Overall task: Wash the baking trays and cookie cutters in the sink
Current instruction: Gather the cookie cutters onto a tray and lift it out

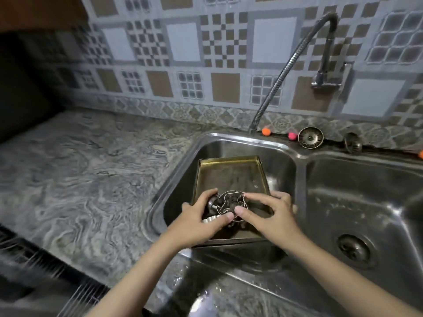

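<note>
Over the brass-coloured rectangular baking tray (229, 172) lying in the left steel sink basin (281, 161), the left hand (201, 219) cups a cluster of metal cookie cutters (230, 203) (scalloped one lowest), the right hand (269, 212) pinching its thin-walled top cutter, both equally near.

Both forearms bare, seemingly no sleeves or jewellery
</note>
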